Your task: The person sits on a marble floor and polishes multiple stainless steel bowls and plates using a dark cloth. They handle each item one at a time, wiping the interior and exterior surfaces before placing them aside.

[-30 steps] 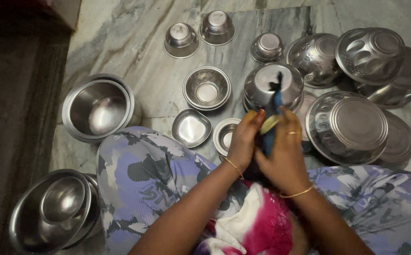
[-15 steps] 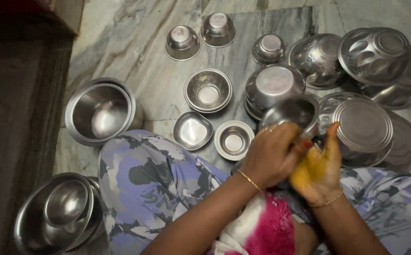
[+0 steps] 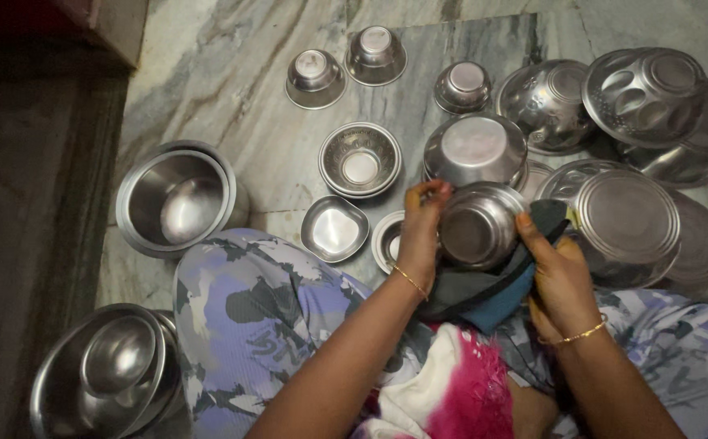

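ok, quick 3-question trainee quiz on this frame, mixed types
1. True or false: the left hand grips the steel bowl by its rim.
2. What does the right hand press against the bowl? A) cloth B) spoon C) lid
3. Fill in: the square dish rests on the ____ floor.

Key: 1 true; 2 A, the dark cloth; 3 marble.

Held bowl (image 3: 474, 228) lies between both hands, above the cloth (image 3: 484, 289); upturned bowl (image 3: 474, 148) behind it; square dish (image 3: 334, 228) to its left.
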